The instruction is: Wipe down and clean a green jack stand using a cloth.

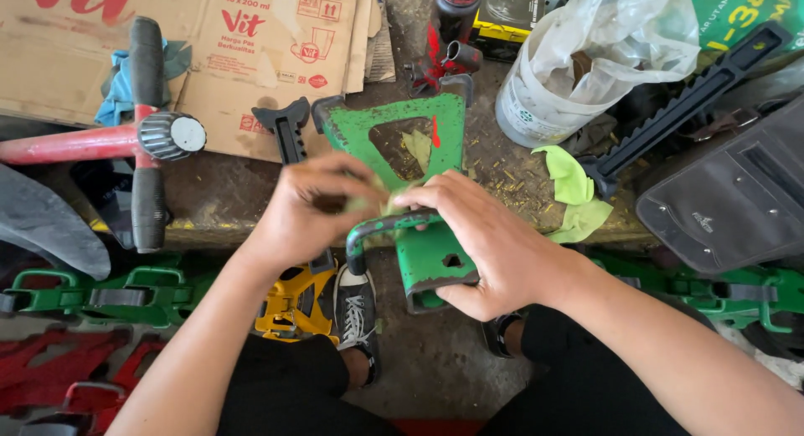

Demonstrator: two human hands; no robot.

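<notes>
Green-painted triangular metal stand (pixel 419 164) rests on the dirty bench edge (pixel 218 206), propped by my right hand (pixel 490 252) gripping its base. My left hand (pixel 314 206) pinches a pale cloth, wiping; next, steadier bracing appears necessary.

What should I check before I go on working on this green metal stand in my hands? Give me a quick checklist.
1. Right hand gripping green stand: ok.
2. Left hand on the stand's upper part: blurred, cannot tell.
3. Stand's top end propped on the dirty ledge: ok.
4. Yellow-green rag within reach: ok.
5. Shoe directly under the stand: not ok.
</notes>
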